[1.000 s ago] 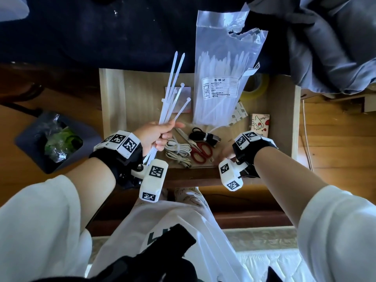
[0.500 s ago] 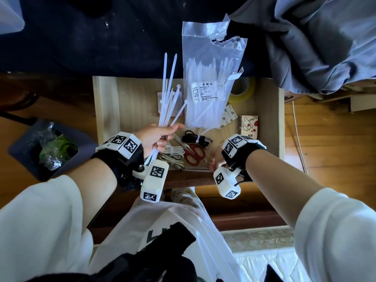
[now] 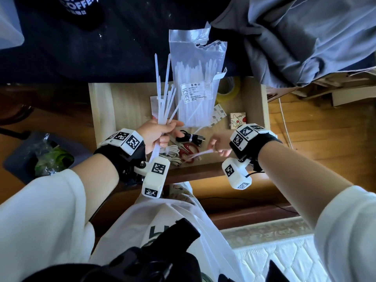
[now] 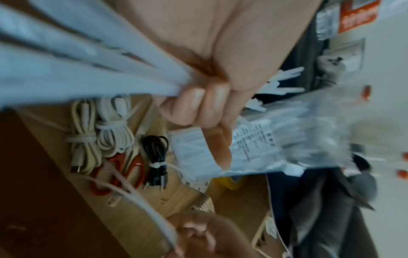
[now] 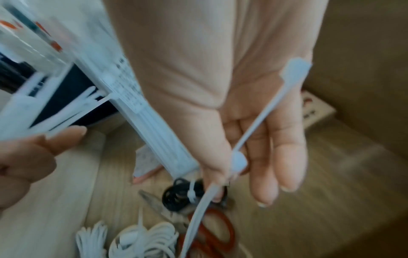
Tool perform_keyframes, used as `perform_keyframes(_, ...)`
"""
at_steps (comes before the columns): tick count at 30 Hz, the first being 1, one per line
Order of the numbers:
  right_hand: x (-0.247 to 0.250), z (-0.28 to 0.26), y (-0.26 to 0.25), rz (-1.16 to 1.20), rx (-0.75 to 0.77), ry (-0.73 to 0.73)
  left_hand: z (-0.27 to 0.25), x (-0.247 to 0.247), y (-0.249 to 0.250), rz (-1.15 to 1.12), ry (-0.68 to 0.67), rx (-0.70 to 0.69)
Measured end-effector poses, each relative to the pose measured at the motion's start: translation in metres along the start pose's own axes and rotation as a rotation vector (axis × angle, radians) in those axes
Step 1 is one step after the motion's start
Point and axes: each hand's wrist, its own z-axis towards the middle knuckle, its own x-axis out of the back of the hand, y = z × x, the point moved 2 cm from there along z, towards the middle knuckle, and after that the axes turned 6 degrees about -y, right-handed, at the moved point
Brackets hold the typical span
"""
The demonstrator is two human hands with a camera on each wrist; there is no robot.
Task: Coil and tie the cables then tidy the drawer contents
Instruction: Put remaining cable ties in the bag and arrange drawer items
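Cables (image 3: pixel 173 152) lie coiled and tied at the near edge of the drawer (image 3: pixel 101 110), the black one (image 3: pixel 191 137) just beside the scissors (image 3: pixel 188 149). My left hand (image 3: pixel 155 135) grips the bundle of zip ties (image 3: pixel 164 98) and also the bag (image 3: pixel 195 88), fingers curled tight around them. A second ago my right hand (image 3: pixel 218 146) was low in the drawer; now it is raised and pinches one loose tie (image 5: pixel 249 137) between thumb and fingers. I judge the tying finished, and the spare ties must go back in the bag.

Your left hand (image 3: pixel 155 134) is gripping a bundle of zip ties (image 3: pixel 165 94); your right hand (image 3: pixel 219 144) is pinching one zip tie (image 3: pixel 196 155), remaining fingers (image 5: pixel 287 157) extended.
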Motion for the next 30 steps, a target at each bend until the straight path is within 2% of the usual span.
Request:
perform_keyframes(5, 0.049, -0.049, -0.01, -0.134, 0.129, 0.209, -0.003, -0.026, 0.034, 0.065, -0.057, -0.176)
perform_keyframes(8, 0.069, -0.076, -0.021, -0.184, 0.238, 0.299, -0.007, -0.044, 0.052, 0.206, -0.085, -0.256)
perform_keyframes(10, 0.075, -0.09, -0.031, -0.223, 0.296, 0.386, -0.008, -0.054, 0.057, 0.354, -0.092, -0.249)
perform_keyframes(12, 0.077, -0.097, -0.039, -0.239, 0.373, 0.457, -0.008, -0.059, 0.056, 0.417, -0.156, -0.187)
perform_keyframes(14, 0.077, -0.099, -0.045, -0.238, 0.459, 0.5, -0.012, -0.064, 0.054, 0.368, -0.249, -0.129)
perform_keyframes(17, 0.077, -0.102, -0.05, -0.191, 0.466, 0.58, -0.02, -0.064, 0.054, 0.307, -0.199, -0.125)
perform_keyframes(22, 0.079, -0.104, -0.043, 0.128, 0.445, 0.764, -0.03, -0.048, 0.063, 0.298, -0.142, -0.151)
perform_keyframes(25, 0.073, -0.096, -0.031, 0.506, 0.424, 0.947, -0.039, -0.036, 0.065, 0.212, -0.093, -0.199)
perform_keyframes(26, 0.069, -0.093, -0.03, 0.65, 0.426, 0.961, -0.043, -0.033, 0.065, 0.184, -0.081, -0.214)
perform_keyframes(28, 0.06, -0.089, -0.035, 0.892, 0.463, 0.849, -0.052, -0.03, 0.066, 0.133, -0.059, -0.256)
perform_keyframes(30, 0.055, -0.09, -0.048, 0.986, 0.558, 0.703, -0.061, -0.031, 0.069, 0.113, -0.052, -0.306)
